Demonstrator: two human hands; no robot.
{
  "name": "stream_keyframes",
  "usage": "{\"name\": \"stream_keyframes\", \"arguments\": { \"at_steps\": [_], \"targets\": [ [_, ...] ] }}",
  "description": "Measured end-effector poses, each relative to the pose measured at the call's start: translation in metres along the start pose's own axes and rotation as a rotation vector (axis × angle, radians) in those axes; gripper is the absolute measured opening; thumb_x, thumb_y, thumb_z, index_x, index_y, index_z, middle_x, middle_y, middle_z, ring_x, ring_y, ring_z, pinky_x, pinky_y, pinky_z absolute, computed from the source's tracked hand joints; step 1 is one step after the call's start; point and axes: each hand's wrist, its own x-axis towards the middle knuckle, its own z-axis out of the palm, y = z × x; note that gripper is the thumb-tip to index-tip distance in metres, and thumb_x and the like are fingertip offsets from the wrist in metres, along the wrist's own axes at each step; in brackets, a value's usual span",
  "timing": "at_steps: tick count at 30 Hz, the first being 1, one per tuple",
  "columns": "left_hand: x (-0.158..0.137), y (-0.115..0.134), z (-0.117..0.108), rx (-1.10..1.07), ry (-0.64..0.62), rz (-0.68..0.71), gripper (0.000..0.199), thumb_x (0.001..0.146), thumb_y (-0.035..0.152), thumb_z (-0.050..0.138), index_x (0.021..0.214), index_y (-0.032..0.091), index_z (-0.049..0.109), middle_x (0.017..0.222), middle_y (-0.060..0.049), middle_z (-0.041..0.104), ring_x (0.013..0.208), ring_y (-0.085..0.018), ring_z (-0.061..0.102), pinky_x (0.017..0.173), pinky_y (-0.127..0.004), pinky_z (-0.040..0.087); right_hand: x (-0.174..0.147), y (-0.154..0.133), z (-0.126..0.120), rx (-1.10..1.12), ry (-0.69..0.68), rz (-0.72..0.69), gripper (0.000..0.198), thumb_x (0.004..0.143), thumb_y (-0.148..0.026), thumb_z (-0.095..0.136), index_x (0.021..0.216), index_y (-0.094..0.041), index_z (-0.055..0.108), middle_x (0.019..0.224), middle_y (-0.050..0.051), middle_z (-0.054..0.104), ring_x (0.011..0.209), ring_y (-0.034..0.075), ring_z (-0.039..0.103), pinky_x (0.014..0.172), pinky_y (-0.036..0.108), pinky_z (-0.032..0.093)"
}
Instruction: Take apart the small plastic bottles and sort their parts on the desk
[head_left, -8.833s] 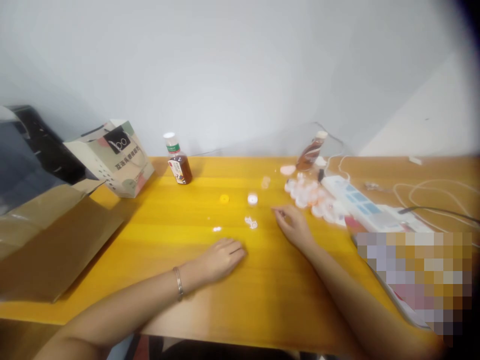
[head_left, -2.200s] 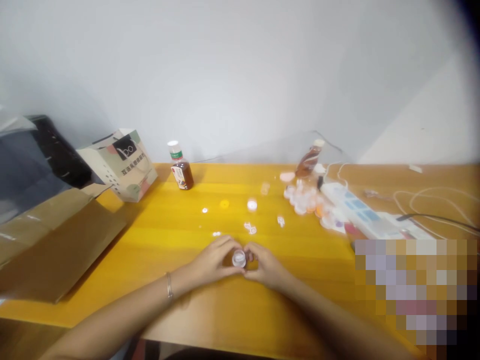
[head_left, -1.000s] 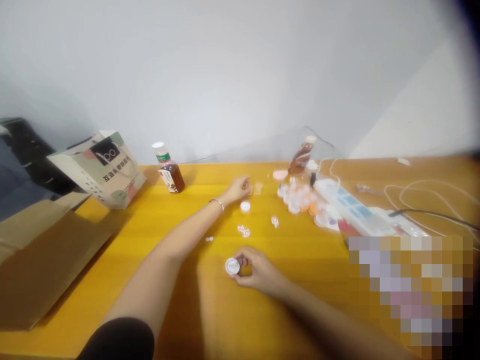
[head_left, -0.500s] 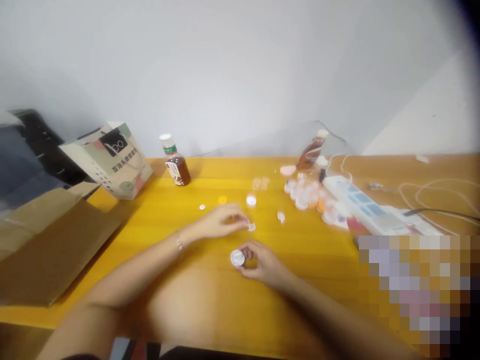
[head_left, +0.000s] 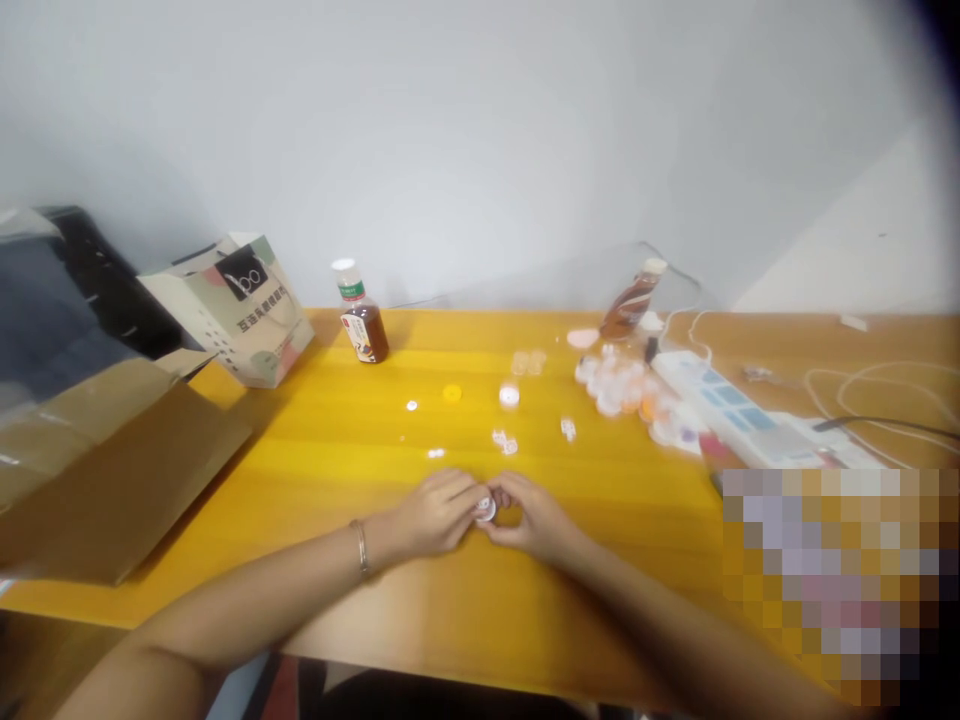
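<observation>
My right hand (head_left: 534, 512) grips a small white round cap (head_left: 489, 511) by its right edge, thumb and fingers curled around it. My left hand (head_left: 444, 512) is closed, its fingertips meeting the cap's left side. Whatever may be pinched in them is hidden. Just beyond the hands lie small white printed pieces (head_left: 505, 442), with another cluster of printed pieces (head_left: 568, 429) to the right. Tiny white bits (head_left: 436, 454) rest in front of my left hand. Farther back are a yellow cap (head_left: 451, 394), a white cap (head_left: 509, 396) and a small white disc (head_left: 412, 406).
A cardboard box (head_left: 142, 480) and a paper bag (head_left: 255, 310) stand left. One drink bottle (head_left: 364, 325) is at the back left; another bottle (head_left: 632, 300) leans at the back right. A pile of caps (head_left: 615, 383), a power strip (head_left: 739, 400) and cables (head_left: 862, 385) lie right.
My left hand has come back from the printed pieces to the white cap in my right hand. Printed pieces and tiny white bits it covered now show. The view has shifted slightly.
</observation>
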Motion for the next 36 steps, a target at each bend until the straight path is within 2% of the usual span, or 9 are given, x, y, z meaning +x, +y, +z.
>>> {"name": "stream_keyframes", "arguments": {
  "at_steps": [3, 7, 10, 17, 20, 24, 28, 33, 36],
  "targets": [
    [0.0, 0.003, 0.003, -0.153, 0.062, -0.14, 0.022, 0.091, 0.022, 0.034, 0.091, 0.016, 0.055, 0.081, -0.006, 0.057, 0.074, -0.014, 0.052, 0.068, -0.025, 0.045, 0.0, 0.0, 0.0, -0.024, 0.009, 0.017, 0.011, 0.068, -0.02, 0.06, 0.073, -0.02, 0.05, 0.066, -0.001, 0.05, 0.063, 0.013, 0.047, 0.059, 0.025, 0.041],
    [-0.001, 0.003, 0.009, -0.095, 0.068, -0.056, 0.021, 0.089, 0.02, 0.036, 0.091, 0.016, 0.057, 0.083, -0.007, 0.058, 0.075, -0.016, 0.052, 0.072, -0.029, 0.043, 0.0, -0.001, 0.0, -0.024, -0.007, -0.026, 0.01, 0.068, -0.018, 0.059, 0.071, -0.02, 0.049, 0.066, -0.001, 0.05, 0.065, 0.014, 0.048, 0.061, 0.025, 0.041],
    [-0.001, 0.003, 0.008, -0.146, 0.1, -0.086, 0.02, 0.089, 0.019, 0.038, 0.09, 0.016, 0.057, 0.081, -0.007, 0.058, 0.074, -0.015, 0.052, 0.07, -0.027, 0.044, 0.0, -0.001, 0.001, -0.028, 0.003, -0.021, 0.01, 0.068, -0.019, 0.059, 0.073, -0.02, 0.05, 0.067, 0.0, 0.052, 0.064, 0.014, 0.049, 0.061, 0.025, 0.042],
    [0.002, 0.003, -0.002, -0.243, 0.343, -0.059, 0.014, 0.086, 0.016, 0.046, 0.096, 0.014, 0.055, 0.084, -0.007, 0.059, 0.077, -0.015, 0.053, 0.074, -0.028, 0.044, -0.001, -0.001, 0.002, -0.047, 0.032, -0.034, 0.014, 0.066, -0.018, 0.059, 0.072, -0.019, 0.047, 0.065, -0.002, 0.049, 0.061, 0.012, 0.047, 0.057, 0.023, 0.039],
    [0.004, 0.0, -0.006, -0.342, 0.303, -0.148, 0.012, 0.084, 0.022, 0.051, 0.093, 0.015, 0.057, 0.082, -0.005, 0.06, 0.074, -0.013, 0.053, 0.072, -0.026, 0.044, 0.0, -0.005, -0.002, -0.044, 0.008, -0.034, 0.017, 0.064, -0.017, 0.061, 0.074, -0.019, 0.048, 0.067, -0.002, 0.049, 0.061, 0.012, 0.046, 0.057, 0.023, 0.039],
    [0.006, -0.002, -0.009, -0.44, 0.307, -0.291, 0.018, 0.079, 0.031, 0.06, 0.085, 0.014, 0.059, 0.079, -0.004, 0.059, 0.072, -0.013, 0.053, 0.068, -0.025, 0.043, 0.003, -0.01, -0.013, 0.004, -0.118, -0.039, 0.022, 0.063, -0.022, 0.067, 0.076, -0.019, 0.05, 0.071, -0.001, 0.052, 0.066, 0.013, 0.048, 0.061, 0.024, 0.04],
    [0.006, -0.002, -0.01, -0.489, 0.328, -0.322, 0.022, 0.075, 0.034, 0.064, 0.079, 0.013, 0.058, 0.074, -0.003, 0.057, 0.07, -0.012, 0.051, 0.066, -0.024, 0.041, 0.005, -0.009, -0.023, 0.119, -0.218, 0.008, 0.04, 0.053, -0.038, 0.078, 0.081, -0.018, 0.056, 0.076, 0.0, 0.055, 0.072, 0.015, 0.05, 0.067, 0.026, 0.041],
    [0.007, -0.002, -0.009, -0.485, 0.322, -0.291, 0.024, 0.071, 0.034, 0.068, 0.078, 0.013, 0.059, 0.072, -0.002, 0.057, 0.068, -0.012, 0.05, 0.065, -0.024, 0.039, 0.009, -0.009, -0.024, 0.491, -0.136, 0.237, 0.03, 0.076, -0.045, 0.059, 0.088, -0.018, 0.061, 0.078, 0.001, 0.061, 0.073, 0.014, 0.054, 0.072, 0.028, 0.042],
    [0.008, -0.002, -0.006, -0.473, 0.313, -0.26, 0.025, 0.068, 0.035, 0.07, 0.078, 0.014, 0.061, 0.071, -0.002, 0.057, 0.067, -0.012, 0.05, 0.064, -0.023, 0.039, 0.009, -0.011, -0.016, 0.727, -0.113, 0.328, 0.027, 0.077, -0.043, 0.059, 0.084, -0.018, 0.063, 0.078, 0.0, 0.063, 0.073, 0.012, 0.055, 0.074, 0.027, 0.042]
  ]
}}
